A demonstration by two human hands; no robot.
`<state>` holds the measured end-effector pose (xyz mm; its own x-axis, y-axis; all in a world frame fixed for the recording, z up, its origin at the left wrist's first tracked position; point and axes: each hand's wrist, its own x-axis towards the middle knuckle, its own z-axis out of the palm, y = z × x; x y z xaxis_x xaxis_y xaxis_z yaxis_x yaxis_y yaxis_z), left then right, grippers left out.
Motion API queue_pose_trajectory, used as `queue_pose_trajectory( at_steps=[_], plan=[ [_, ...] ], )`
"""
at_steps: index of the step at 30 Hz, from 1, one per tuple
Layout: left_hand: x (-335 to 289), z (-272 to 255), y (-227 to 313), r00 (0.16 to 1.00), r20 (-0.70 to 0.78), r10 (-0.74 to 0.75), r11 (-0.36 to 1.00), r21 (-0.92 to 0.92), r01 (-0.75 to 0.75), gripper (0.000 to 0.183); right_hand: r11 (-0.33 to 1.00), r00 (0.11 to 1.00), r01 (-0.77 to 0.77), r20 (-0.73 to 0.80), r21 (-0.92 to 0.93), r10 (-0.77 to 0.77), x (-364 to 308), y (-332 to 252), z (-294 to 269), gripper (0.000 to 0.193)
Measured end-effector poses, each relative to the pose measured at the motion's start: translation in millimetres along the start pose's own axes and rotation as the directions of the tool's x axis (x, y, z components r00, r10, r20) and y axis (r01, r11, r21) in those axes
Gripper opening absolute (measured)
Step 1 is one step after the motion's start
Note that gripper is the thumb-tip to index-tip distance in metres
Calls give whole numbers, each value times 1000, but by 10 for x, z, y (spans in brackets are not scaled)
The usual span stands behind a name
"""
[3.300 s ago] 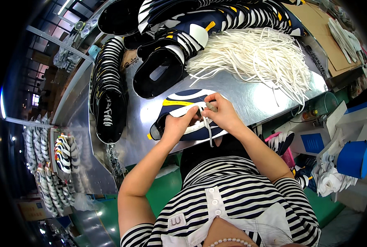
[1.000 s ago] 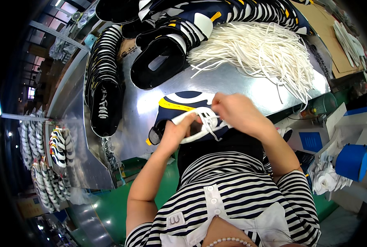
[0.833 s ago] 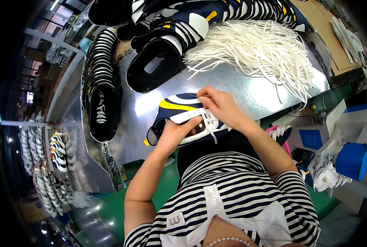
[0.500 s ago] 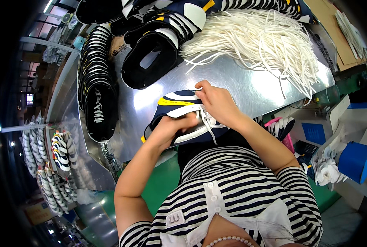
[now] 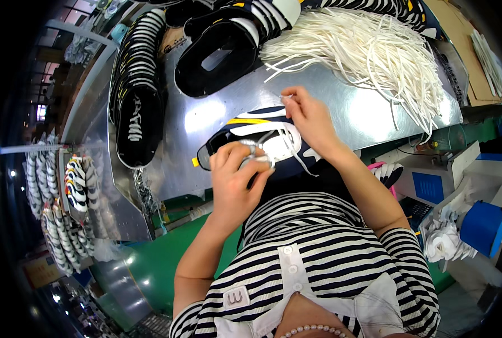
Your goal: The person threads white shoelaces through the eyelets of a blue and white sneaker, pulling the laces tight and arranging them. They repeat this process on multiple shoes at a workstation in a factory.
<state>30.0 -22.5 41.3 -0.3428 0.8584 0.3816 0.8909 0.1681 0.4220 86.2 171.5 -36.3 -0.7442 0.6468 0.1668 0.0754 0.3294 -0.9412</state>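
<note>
A navy, white and yellow sneaker [image 5: 248, 121] lies on its side in front of me, its toe to the right and its dark opening to the left. White shoelace [image 5: 287, 135] runs loosely over its tongue, one end hanging down. My left hand [image 5: 234, 174] is over the opening, fingers bent, with a pale strand of the lace around and between them. On the sneaker's far side, my right hand [image 5: 310, 118] pinches thumb and forefinger together; a small pale tip shows there, too small to name.
A large heap of white laces [image 5: 363, 56] covers the far right of the metal table [image 5: 200, 121]. A nested row of shoe uppers [image 5: 135, 112] stands at left, and a black-lined shoe upper [image 5: 217, 56] lies beyond the sneaker. White bins with blue panels [image 5: 482, 222] stand at right.
My left hand has come out of the sneaker's opening and now draws a strand of lace. The right hand has lifted off the sneaker's edge, outward. The view has shifted slightly.
</note>
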Motion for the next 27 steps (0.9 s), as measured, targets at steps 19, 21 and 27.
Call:
queue_pose_trajectory(
  at_steps=[19,21,27],
  plan=[
    [86,238,-170,925,121,-360,923,-97,372,29,1000,958,-20,287,-15,23,-771,-269,-317,18],
    [83,249,-179,931,124,-345,921,-145,360,28,999,956,-29,291,-26,35,-748,-235,-282,19],
    [-8,357,-304,997,76,-24,993,-110,33,24,981,930,-195,314,-17,190,-643,-272,-94,21]
  ],
)
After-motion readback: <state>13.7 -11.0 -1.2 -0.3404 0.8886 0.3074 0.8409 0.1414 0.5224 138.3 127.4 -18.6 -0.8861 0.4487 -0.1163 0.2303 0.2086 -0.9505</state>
